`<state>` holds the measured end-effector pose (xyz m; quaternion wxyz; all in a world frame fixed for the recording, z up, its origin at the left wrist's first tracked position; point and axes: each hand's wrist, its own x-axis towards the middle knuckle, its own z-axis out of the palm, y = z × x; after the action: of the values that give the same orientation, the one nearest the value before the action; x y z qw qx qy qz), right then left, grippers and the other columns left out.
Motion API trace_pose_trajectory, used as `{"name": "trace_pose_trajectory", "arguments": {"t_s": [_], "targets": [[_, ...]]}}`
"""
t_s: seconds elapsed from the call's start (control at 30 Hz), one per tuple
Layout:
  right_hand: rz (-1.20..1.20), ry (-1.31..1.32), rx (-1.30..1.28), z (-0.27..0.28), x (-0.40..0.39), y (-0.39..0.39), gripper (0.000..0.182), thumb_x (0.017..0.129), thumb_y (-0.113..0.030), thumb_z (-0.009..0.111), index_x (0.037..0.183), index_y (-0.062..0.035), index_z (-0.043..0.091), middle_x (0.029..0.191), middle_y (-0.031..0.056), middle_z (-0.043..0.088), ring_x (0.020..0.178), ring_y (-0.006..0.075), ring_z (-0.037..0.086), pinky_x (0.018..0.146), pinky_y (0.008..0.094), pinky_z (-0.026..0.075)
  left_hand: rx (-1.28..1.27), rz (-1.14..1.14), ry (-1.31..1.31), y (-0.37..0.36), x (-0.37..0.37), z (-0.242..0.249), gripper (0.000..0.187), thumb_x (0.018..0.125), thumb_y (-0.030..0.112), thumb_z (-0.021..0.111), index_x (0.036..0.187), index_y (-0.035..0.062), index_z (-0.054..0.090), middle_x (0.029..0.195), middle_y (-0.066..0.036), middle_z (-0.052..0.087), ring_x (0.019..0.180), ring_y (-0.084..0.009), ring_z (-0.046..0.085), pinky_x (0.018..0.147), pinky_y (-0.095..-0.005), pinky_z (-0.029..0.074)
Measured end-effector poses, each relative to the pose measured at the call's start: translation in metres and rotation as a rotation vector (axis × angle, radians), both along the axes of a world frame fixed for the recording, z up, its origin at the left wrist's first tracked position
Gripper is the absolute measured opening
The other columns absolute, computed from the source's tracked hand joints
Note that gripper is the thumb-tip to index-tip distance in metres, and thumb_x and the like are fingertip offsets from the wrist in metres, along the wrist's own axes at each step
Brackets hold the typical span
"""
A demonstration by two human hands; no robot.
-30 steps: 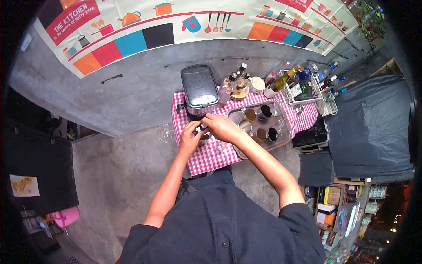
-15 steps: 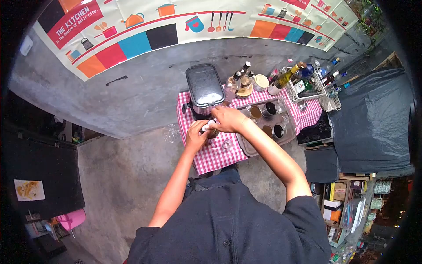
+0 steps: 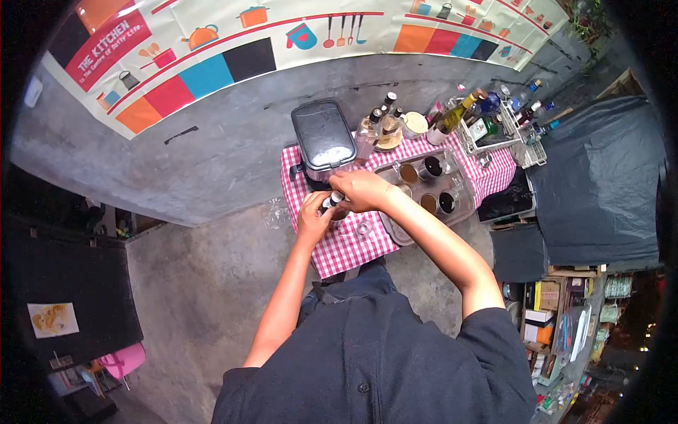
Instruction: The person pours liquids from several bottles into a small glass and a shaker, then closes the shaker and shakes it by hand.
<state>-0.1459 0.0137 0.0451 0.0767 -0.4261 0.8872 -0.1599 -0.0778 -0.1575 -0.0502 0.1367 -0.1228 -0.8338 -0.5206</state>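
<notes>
While you lean over the worktop, both hands meet at one small bottle.

Left hand: your left hand is curled round the lower part of the bottle, fingers closed on it.

Right hand: your right hand comes over from the other side, its fingers bent down onto the bottle's top; whether it grips or only rests there you cannot tell from this view.

Bottle: one, small, with a dark cap and pale body, held just above the checked cloth, right in front of the black box.

Black box: one, with a glossy lid, standing at the back left of the cloth, just beyond your hands.

Tray: one clear tray to the right of your hands, its near edge just beside your right wrist.

Cups in tray: four plainly seen, two with brown liquid and two dark inside; a fifth may lie hidden behind your right hand.

Small glass: one clear glass on the cloth, under your right forearm.

Back bottles: a cluster of about three dark-capped ones behind the tray, plus one green bottle leaning towards the rack.

Rack: one white wire rack at the far right, crowded with bottles too small to count.

Wall: one banner with kitchen pictures above the grey wall.
</notes>
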Motion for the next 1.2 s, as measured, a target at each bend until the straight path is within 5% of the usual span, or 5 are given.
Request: {"name": "trace_pose_trajectory", "arguments": {"t_s": [0.17, 0.57, 0.63, 0.87, 1.2], "targets": [[-0.153, -0.190, 0.281, -0.003, -0.009, -0.003, 0.048, 0.077, -0.039, 0.071, 0.101, -0.0007, 0.053, 0.092, 0.0209, 0.064, 0.085, 0.0405, 0.065, 0.074, 0.0492, 0.051, -0.008, -0.022, 0.001, -0.002, -0.001, 0.008, 0.037, 0.071, -0.001, 0.070, 0.107, 0.0011, 0.063, 0.104, -0.014, 0.065, 0.098, -0.0320, 0.061, 0.086, -0.0381, 0.048], [-0.084, -0.217, 0.254, -0.004, 0.000, 0.006, 0.046, 0.073, -0.031, 0.074, 0.100, -0.0007, 0.053, 0.093, 0.0205, 0.065, 0.087, 0.0395, 0.065, 0.075, 0.0477, 0.051, -0.024, -0.024, -0.019, -0.004, -0.005, -0.004, 0.037, 0.070, 0.002, 0.074, 0.105, 0.0003, 0.064, 0.109, -0.014, 0.065, 0.104, -0.0313, 0.060, 0.091, -0.0389, 0.047], [-0.035, 0.117, -0.147, -0.001, 0.005, 0.010, 0.046, 0.074, -0.033, 0.074, 0.099, -0.0008, 0.055, 0.090, 0.0198, 0.066, 0.085, 0.0388, 0.065, 0.074, 0.0472, 0.051, -0.087, -0.035, -0.009, -0.005, -0.005, -0.006, 0.038, 0.069, 0.003, 0.075, 0.105, 0.0008, 0.064, 0.112, -0.013, 0.065, 0.109, -0.0307, 0.058, 0.093, -0.0392, 0.046], [-0.091, -0.204, 0.241, 0.015, 0.002, 0.002, 0.043, 0.072, -0.030, 0.076, 0.098, -0.0013, 0.056, 0.093, 0.0186, 0.064, 0.084, 0.0371, 0.065, 0.074, 0.0463, 0.051, -0.070, -0.024, 0.013, -0.006, -0.005, -0.015, 0.038, 0.069, 0.004, 0.076, 0.106, 0.0011, 0.064, 0.114, -0.012, 0.064, 0.110, -0.0299, 0.056, 0.095, -0.0388, 0.045], [-0.001, 0.045, -0.036, -0.005, 0.011, -0.002, 0.034, 0.075, -0.022, 0.073, 0.096, -0.0036, 0.055, 0.091, 0.0139, 0.060, 0.083, 0.0351, 0.066, 0.070, 0.0451, 0.052, -0.065, -0.022, -0.008, -0.003, -0.001, -0.009, 0.040, 0.070, 0.003, 0.074, 0.108, 0.0003, 0.063, 0.114, -0.013, 0.063, 0.112, -0.0316, 0.055, 0.096, -0.0390, 0.044]]}}
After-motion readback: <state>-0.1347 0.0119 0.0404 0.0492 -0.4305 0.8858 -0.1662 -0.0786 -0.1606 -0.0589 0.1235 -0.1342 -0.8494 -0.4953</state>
